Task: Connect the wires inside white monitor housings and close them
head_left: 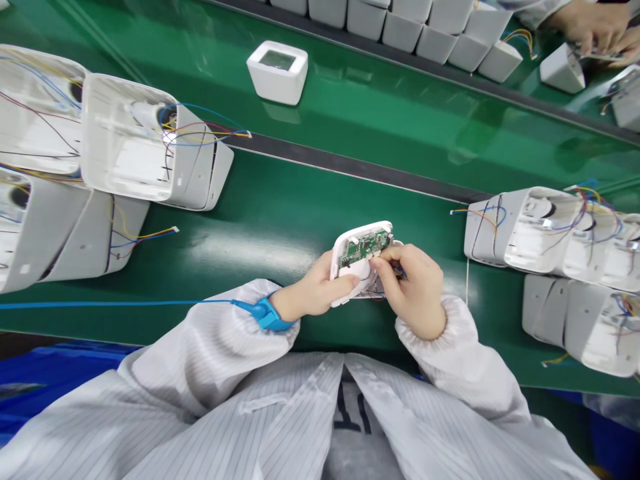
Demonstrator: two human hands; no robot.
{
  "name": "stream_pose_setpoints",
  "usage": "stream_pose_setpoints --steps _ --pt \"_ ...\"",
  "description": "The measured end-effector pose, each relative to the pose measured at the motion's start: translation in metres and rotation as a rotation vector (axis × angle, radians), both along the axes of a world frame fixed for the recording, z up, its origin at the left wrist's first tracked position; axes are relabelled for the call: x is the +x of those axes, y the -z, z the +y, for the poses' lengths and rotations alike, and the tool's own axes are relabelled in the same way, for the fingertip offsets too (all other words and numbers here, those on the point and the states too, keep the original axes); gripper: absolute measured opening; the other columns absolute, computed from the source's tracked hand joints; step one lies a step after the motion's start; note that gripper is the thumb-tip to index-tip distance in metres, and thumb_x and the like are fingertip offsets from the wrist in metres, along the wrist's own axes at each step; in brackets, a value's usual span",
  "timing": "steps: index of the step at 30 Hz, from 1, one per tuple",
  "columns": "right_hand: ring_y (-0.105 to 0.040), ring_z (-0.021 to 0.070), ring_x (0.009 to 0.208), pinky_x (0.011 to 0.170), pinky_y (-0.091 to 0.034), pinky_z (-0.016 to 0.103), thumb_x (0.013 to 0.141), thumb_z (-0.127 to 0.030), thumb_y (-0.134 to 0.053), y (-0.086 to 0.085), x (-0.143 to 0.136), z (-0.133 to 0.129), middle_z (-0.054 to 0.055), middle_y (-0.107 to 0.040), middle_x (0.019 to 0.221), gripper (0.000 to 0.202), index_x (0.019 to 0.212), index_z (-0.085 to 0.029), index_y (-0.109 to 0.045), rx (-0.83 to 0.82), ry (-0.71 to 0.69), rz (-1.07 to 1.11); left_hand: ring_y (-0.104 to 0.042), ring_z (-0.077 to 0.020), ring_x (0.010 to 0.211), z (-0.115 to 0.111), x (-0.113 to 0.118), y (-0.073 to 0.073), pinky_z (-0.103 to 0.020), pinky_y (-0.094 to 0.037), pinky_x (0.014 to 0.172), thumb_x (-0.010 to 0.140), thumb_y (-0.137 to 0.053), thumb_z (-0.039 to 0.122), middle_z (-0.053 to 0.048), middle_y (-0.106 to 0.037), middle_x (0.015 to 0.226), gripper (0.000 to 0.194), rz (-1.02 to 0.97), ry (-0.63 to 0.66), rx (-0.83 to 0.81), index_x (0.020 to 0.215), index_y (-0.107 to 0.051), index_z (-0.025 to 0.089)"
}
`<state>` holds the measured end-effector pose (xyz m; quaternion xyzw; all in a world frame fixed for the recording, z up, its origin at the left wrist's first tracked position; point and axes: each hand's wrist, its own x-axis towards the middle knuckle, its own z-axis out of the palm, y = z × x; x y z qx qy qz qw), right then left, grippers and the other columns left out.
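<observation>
My left hand point(320, 288) grips a white plastic housing point(339, 257) by its left edge, thumb over the near side. Inside the housing sits a green circuit board point(364, 247), facing up toward me. Thumb and forefinger of my right hand point(414, 283) pinch together at the board's right edge, by a small white connector. Wires run beneath the right fingers, and whatever lies between the fingertips is too small to make out. A blue wrist strap point(273, 315) with a blue cord circles my left wrist.
White open housings with loose wires stand at left point(127, 143) and at right point(533, 230). A white unit with a window point(277, 83) rests beyond the dark rail point(350, 167). More grey-white housings point(367, 20) line the back. Another person's hands point(593, 27) work at far right.
</observation>
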<state>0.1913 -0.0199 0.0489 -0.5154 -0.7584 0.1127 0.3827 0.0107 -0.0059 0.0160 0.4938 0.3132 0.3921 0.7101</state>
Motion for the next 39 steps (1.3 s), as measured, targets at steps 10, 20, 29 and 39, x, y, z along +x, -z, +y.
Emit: stream_pose_setpoints --steps 10,20,29,39 --pt "-0.067 0.0265 0.111 0.093 -0.055 0.040 0.097 -0.036 -0.063 0.015 0.020 0.017 0.011 -0.069 0.123 0.043 0.137 -0.026 -0.053 0.177 -0.122 -0.105 -0.064 -0.0209 0.082 0.003 -0.004 -0.009 -0.032 -0.052 0.074 0.071 -0.070 0.025 -0.006 -0.071 0.096 0.045 -0.069 0.089 -0.157 0.114 -0.066 0.014" --pt "-0.071 0.0249 0.095 0.084 -0.056 0.038 0.097 -0.046 -0.061 0.016 0.017 0.007 0.011 -0.072 0.118 0.042 0.134 -0.025 -0.058 0.174 0.030 -0.202 -0.069 -0.0247 0.086 0.004 0.000 -0.012 -0.036 -0.058 0.077 0.070 -0.073 0.032 -0.010 -0.073 0.098 0.048 -0.156 0.116 -0.283 0.114 -0.068 0.014" --pt "-0.068 0.0204 0.083 0.077 -0.058 0.036 0.088 -0.046 -0.074 0.013 0.011 0.007 0.003 -0.071 0.096 0.046 0.126 -0.025 -0.060 -0.165 0.002 0.244 -0.069 -0.0222 0.083 0.016 -0.012 -0.009 -0.031 -0.055 0.074 0.080 -0.075 0.048 -0.009 -0.075 0.098 0.051 -0.008 0.136 0.172 0.117 -0.069 0.014" --pt "-0.065 0.0207 0.084 0.076 -0.049 0.040 0.095 -0.021 -0.059 0.005 0.017 0.009 0.001 -0.071 0.088 0.013 0.090 -0.030 -0.065 0.248 -0.227 -0.078 -0.053 -0.0332 0.133 0.023 -0.013 -0.003 -0.051 -0.038 0.113 0.090 -0.046 0.074 -0.017 -0.060 0.140 0.073 0.431 -0.237 0.646 0.133 -0.062 0.018"
